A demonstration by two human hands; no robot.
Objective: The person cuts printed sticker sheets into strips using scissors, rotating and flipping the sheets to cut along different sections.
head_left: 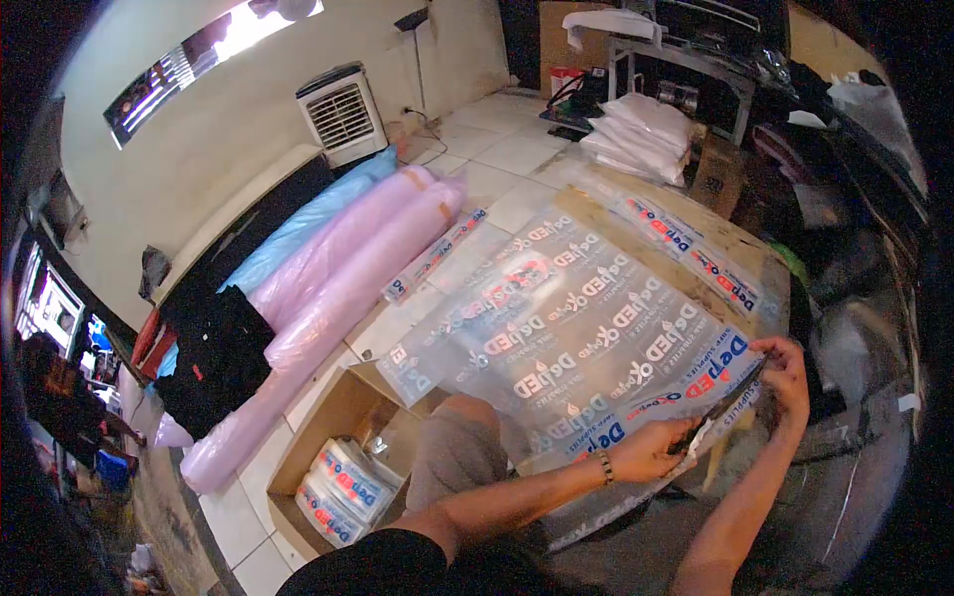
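Observation:
A large clear plastic sheet [571,333], printed with rows of white, blue and red "DepED" lettering, is spread in front of me. My right hand [785,375] pinches the sheet's near right edge between thumb and fingers. Along the same edge, my left hand [644,452], with a beaded bracelet at the wrist, is closed at a dark, narrow item and a whitish crumpled strip; what exactly its fingers grip I cannot make out. My knee [455,447] shows beside the sheet's left edge.
An open cardboard box [288,447] holds printed plastic packs [343,492]. Long pink rolls [338,308] and a blue roll [308,219] lie on the tiled floor beyond. White bundles [641,139], an air cooler [341,114] and a metal table frame [676,55] stand farther back.

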